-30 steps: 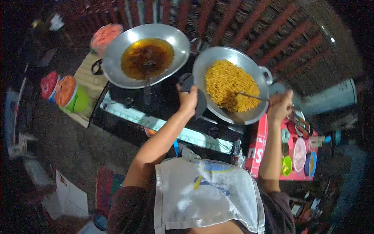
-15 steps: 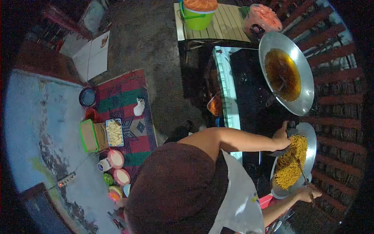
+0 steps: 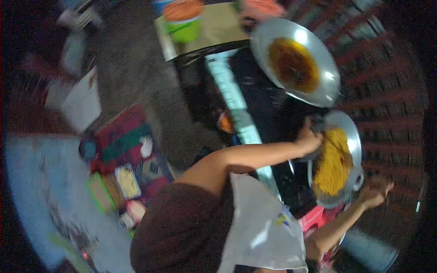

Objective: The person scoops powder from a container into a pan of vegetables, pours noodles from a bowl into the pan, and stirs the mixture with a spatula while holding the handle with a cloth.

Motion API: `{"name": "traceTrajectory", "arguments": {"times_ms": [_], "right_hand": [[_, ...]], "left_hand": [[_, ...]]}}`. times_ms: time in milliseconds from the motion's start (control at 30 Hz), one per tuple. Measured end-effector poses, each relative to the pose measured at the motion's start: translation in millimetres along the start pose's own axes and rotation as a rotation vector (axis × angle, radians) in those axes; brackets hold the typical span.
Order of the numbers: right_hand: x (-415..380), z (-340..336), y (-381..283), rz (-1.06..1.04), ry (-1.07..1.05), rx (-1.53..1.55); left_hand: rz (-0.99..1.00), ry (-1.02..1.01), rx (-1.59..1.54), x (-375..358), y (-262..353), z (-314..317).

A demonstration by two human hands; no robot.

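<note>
Yellow noodles (image 3: 334, 166) fill much of a wide metal wok (image 3: 355, 136) at the right. My left hand (image 3: 311, 140) is closed on a dark cloth (image 3: 314, 123) at the wok's near left rim. On the other side, my right hand (image 3: 375, 194) is closed round the handle of a long-handled metal cooking utensil. A rounded grey end (image 3: 358, 178), seemingly the utensil's, shows at the wok's edge beside the noodles. Blur hides its exact shape and the finger details.
A second large wok (image 3: 327, 82) with brown oil sits to the left on the dark stove (image 3: 268, 104). Beyond it are a green bucket (image 3: 184, 29) and a pink-filled tub (image 3: 261, 9). A slatted wall (image 3: 387, 123) stands ahead. Food trays (image 3: 127, 182) lie on a floor mat behind.
The whole view has swung and blurred. My right hand has moved outward and up from the wok's side, and the utensil no longer lies across the noodles. My left hand stays at the rim.
</note>
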State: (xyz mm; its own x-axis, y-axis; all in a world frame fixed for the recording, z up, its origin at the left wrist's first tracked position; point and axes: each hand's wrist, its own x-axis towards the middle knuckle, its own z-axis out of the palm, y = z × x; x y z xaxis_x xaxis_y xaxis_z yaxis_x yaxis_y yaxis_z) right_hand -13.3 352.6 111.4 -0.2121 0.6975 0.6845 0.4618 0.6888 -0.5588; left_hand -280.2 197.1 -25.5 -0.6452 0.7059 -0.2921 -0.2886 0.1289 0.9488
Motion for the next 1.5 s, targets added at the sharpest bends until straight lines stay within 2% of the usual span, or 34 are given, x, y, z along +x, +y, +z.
{"name": "traceTrajectory", "arguments": {"times_ms": [33,67,100,133,167,200,233,267,333,367,400,467,500,533,600,633,733,800,833,867,933,967,1000,1033,1133,1167,1200,1267,1300,1400,1433,1500], "right_hand": [[-4.2,8.2,7.2,-0.081,0.163,-0.361],[-7.9,9.5,18.6,-0.293,0.159,-0.551],[-16.2,48.6,-54.2,-0.054,0.148,-0.171],[-27.5,75.6,-79.0,0.31,0.197,0.365],[-34.8,89.6,-54.0,0.119,0.104,0.706],[-36.0,90.7,-77.3,0.172,0.097,0.697],[-36.1,88.7,-70.5,0.217,0.147,0.795],[-32.9,82.2,-79.9,0.237,0.17,0.765],[-26.8,64.3,-80.1,0.258,0.111,0.908],[-17.8,53.9,-92.4,0.239,0.126,0.907],[-14.7,44.4,-114.7,0.144,0.134,0.844],[-15.0,50.1,-130.0,0.061,0.152,0.773],[-12.9,62.0,-127.8,0.147,0.187,0.764],[-14.6,72.2,-124.0,0.23,0.219,0.754],[-43.2,102.5,-83.9,0.131,0.119,0.645],[-41.4,102.0,-85.8,0.124,0.12,0.646],[-48.5,88.9,-100.7,0.097,0.095,0.684],[-26.0,67.6,-112.1,0.152,0.058,0.793],[-17.9,57.9,-122.5,0.04,0.048,0.826],[-11.9,49.9,-128.4,0.001,0.059,0.75],[-6.0,60.0,-93.5,0.05,0.122,0.628],[-16.6,78.4,-58.0,-0.026,0.158,0.529],[-21.8,90.9,-59.4,-0.103,0.193,0.429],[-29.2,86.0,-62.8,0.03,0.13,0.53],[-28.8,72.2,-60.2,0.082,0.053,0.662],[-25.6,59.6,-48.6,0.08,0.133,0.551],[-19.8,44.5,-82.2,0.124,0.144,0.684],[-15.8,14.6,-108.6,0.066,0.087,0.82],[-20.5,10.4,-117.8,0.127,0.117,0.759],[-69.6,39.7,-40.0,0.133,0.195,0.585],[-68.2,35.2,-60.0,0.169,0.125,0.708],[-67.4,33.9,-56.3,0.192,0.131,0.653]], "left_hand": [[-0.116,0.0,0.079,-6.8,14.7,-3.7],[0.043,-0.01,-0.043,6.7,-13.5,6.3],[0.027,-0.063,-0.107,-4.2,4.6,-5.9],[0.01,-0.1,-0.217,-4.8,6.2,-7.0],[0.037,-0.106,-0.236,-7.0,7.0,-9.5],[0.062,-0.095,-0.258,-7.6,7.9,-12.3],[0.047,-0.097,-0.238,-9.1,10.4,-12.7],[0.031,-0.091,-0.219,-11.5,12.9,-13.2],[0.062,-0.122,-0.223,-4.6,4.2,-15.5],[0.258,-0.1,-0.169,3.3,-7.8,-9.5],[0.276,-0.11,-0.176,1.0,-0.8,-8.9],[0.09,-0.123,-0.186,-7.2,9.7,-14.0],[0.252,-0.134,-0.094,-2.2,5.0,-14.5],[0.252,-0.143,-0.095,-0.2,-1.0,-14.5],[0.003,-0.132,-0.228,-7.4,11.1,-15.0],[0.068,-0.146,-0.217,-2.9,1.5,-14.8],[-0.013,-0.159,-0.2,-11.4,16.2,-18.0],[0.047,-0.168,-0.215,-6.1,12.6,-15.6],[0.089,-0.168,-0.215,-3.2,6.6,-16.4],[0.087,-0.166,-0.216,-0.1,0.8,-16.5],[0.239,-0.158,-0.067,3.8,-7.9,-16.2],[0.237,-0.163,-0.066,1.1,-3.1,-17.5],[0.171,-0.169,-0.11,-5.0,6.6,-18.7],[0.106,-0.174,-0.159,-8.1,13.1,-18.3],[0.034,-0.163,-0.227,-7.5,9.2,-17.8],[0.04,-0.16,-0.26,-1.4,-0.7,-16.1],[0.041,-0.173,-0.266,-1.2,3.3,-14.7],[0.043,-0.186,-0.272,-8.7,12.5,-17.6],[0.057,-0.176,-0.257,-13.1,19.6,-17.9],[0.081,-0.161,-0.18,3.9,-6.1,-14.5],[0.061,-0.158,-0.165,1.7,-1.3,-14.4],[0.013,-0.151,-0.196,-4.1,10.3,-16.4]]}}
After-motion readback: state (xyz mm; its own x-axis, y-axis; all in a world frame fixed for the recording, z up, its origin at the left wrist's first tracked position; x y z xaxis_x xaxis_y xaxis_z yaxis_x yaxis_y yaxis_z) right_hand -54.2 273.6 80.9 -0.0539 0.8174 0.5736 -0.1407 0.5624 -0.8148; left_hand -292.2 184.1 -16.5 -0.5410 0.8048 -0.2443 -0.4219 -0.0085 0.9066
